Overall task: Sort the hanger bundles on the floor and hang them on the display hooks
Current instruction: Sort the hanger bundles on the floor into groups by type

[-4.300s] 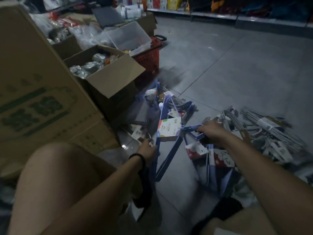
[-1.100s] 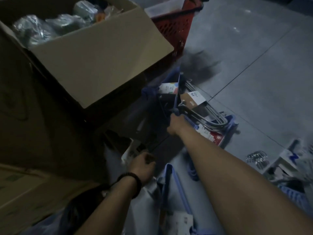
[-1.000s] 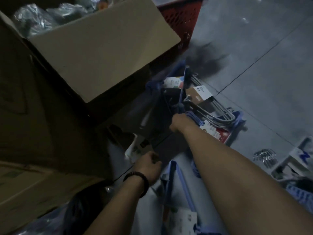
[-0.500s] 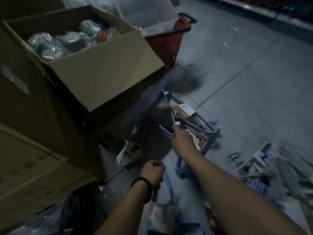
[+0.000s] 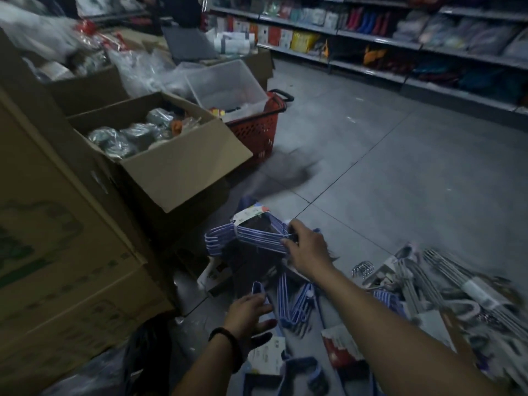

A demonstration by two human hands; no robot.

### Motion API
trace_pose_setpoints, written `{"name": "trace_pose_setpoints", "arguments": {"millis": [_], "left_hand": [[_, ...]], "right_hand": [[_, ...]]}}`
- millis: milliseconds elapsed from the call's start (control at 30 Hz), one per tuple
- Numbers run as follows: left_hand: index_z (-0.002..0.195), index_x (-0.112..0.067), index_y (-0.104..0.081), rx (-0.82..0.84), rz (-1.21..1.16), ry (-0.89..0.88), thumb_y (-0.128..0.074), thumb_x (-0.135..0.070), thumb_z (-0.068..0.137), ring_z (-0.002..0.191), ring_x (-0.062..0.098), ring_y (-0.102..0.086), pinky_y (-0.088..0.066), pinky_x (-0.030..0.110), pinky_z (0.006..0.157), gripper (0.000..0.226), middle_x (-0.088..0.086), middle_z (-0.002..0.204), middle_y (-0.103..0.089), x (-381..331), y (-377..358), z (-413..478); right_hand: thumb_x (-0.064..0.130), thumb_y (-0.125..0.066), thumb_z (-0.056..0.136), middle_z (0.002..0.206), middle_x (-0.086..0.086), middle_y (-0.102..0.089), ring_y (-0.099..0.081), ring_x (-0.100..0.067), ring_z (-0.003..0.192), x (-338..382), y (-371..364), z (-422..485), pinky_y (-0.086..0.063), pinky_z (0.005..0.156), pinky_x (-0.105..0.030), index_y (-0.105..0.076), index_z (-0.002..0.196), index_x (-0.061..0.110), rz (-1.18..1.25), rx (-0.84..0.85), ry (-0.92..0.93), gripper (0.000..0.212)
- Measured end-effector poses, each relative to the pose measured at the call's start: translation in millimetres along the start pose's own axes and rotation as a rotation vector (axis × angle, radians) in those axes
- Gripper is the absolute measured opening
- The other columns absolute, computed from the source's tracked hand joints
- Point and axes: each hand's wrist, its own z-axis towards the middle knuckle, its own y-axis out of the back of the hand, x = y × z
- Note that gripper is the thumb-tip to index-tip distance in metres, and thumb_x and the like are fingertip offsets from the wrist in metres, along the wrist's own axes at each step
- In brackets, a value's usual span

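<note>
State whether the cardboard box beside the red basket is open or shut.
Open: cardboard box flap folded outward, wrapped goods visible inside.

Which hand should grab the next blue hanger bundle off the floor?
Left. The left hand is open, right next to the floor hangers, while the right hand is busy gripping a lifted blue bundle.

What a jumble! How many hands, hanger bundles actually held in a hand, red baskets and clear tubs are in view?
Hands: 2 (left hand, right hand)
Held bundle: 1 (blue hanger bundle, pinched by the right hand)
Red basket: 1
Clear tub: 1
Total: 5
The other bundles on the floor are too tangled to count.
</note>
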Motion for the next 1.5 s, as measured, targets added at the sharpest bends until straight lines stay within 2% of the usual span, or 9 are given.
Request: {"name": "trace_pose_setpoints", "arguments": {"millis": [200,333,533,767,1000,1100,1233,1333,1500], "left_hand": [[0.124,-0.021,-0.061,0.005,-0.007,-0.021,-0.054,-0.033,0.105,0.089,0.027,-0.068,-0.055,0.038,0.076,0.023,0.012,0.12,-0.068,-8.7,1.5,1.8],[0.127,-0.023,-0.057,0.01,0.056,0.02,-0.053,-0.032,0.105,0.099,0.029,-0.07,-0.057,0.046,0.093,0.023,0.009,0.119,-0.067,-9.9,-3.6,25.1],[0.128,-0.025,-0.056,0.016,0.021,0.076,-0.056,-0.033,0.105,0.101,0.028,-0.071,-0.055,0.05,0.1,0.025,0.006,0.12,-0.07,-11.8,-6.8,55.0],[0.114,-0.027,-0.06,0.023,-0.045,0.164,-0.058,-0.036,0.103,0.104,0.029,-0.071,-0.054,0.043,0.095,0.015,0.003,0.118,-0.071,-6.0,-23.2,61.4],[0.103,-0.024,-0.063,0.007,-0.025,0.179,-0.053,-0.032,0.105,0.095,0.026,-0.072,-0.051,0.035,0.081,0.012,0.004,0.113,-0.073,-1.0,-21.8,78.1],[0.099,-0.022,-0.063,0.024,-0.028,0.171,-0.053,-0.028,0.105,0.087,0.024,-0.072,-0.049,0.033,0.076,0.014,0.004,0.109,-0.073,0.6,-18.2,82.9],[0.102,-0.017,-0.066,0.074,-0.008,0.133,-0.053,-0.025,0.106,0.092,0.025,-0.07,-0.052,0.032,0.073,0.016,0.005,0.108,-0.073,-5.2,-16.5,91.4],[0.101,-0.019,-0.066,0.064,-0.016,0.137,-0.056,-0.028,0.105,0.089,0.024,-0.072,-0.056,0.028,0.06,0.014,0.004,0.108,-0.073,-12.1,-18.4,94.4],[0.107,-0.022,-0.062,0.036,-0.021,0.114,-0.053,-0.039,0.106,0.096,0.028,-0.072,-0.059,0.038,0.08,0.019,0.004,0.115,-0.071,-9.7,-25.2,100.1]], "right_hand": [[0.026,-0.064,0.102,0.095,-0.002,-0.068,-0.067,-0.022,0.085,-9.2,-27.7,-34.2,-0.047,0.059,-0.027,-0.053,0.112,0.023,-0.098,-0.118,0.046,0.015],[0.025,-0.067,0.1,0.09,-0.004,-0.071,-0.068,-0.025,0.081,-26.8,-52.5,-22.3,-0.049,0.06,-0.034,-0.055,0.107,0.023,-0.071,-0.186,0.0,0.015],[0.023,-0.068,0.099,0.089,-0.002,-0.071,-0.067,-0.026,0.08,-44.4,-68.1,3.1,-0.057,0.067,-0.044,-0.052,0.098,0.027,0.075,-0.255,-0.074,0.016],[0.018,-0.065,0.1,0.093,-0.012,-0.071,-0.069,-0.034,0.083,-28.6,-77.6,73.1,-0.053,0.064,-0.039,-0.051,0.115,0.021,-0.137,-0.172,0.051,0.021],[0.013,-0.062,0.101,0.096,-0.005,-0.066,-0.064,-0.019,0.074,-21.1,-76.1,133.7,-0.049,0.052,-0.024,-0.049,0.108,0.026,-0.196,-0.169,-0.109,0.02],[0.016,-0.059,0.104,0.096,-0.003,-0.067,-0.063,-0.017,0.075,-23.7,-60.6,141.4,-0.041,0.048,-0.017,-0.054,0.103,0.023,-0.063,-0.215,-0.167,0.009],[0.019,-0.065,0.102,0.099,-0.001,-0.07,-0.07,-0.023,0.088,-46.3,-56.5,100.0,-0.059,0.063,-0.031,-0.058,0.098,0.02,0.214,-0.369,-0.296,0.008],[0.02,-0.065,0.102,0.103,-0.006,-0.069,-0.068,-0.022,0.086,-66.8,-67.7,49.3,-0.055,0.059,-0.027,-0.059,0.101,0.016,0.35,-0.4,-0.446,0.008],[0.017,-0.069,0.099,0.096,-0.008,-0.072,-0.072,-0.025,0.083,-78.7,-93.3,-13.6,-0.065,0.073,-0.052,-0.056,0.091,0.02,0.626,-0.499,-0.688,0.016]]}}
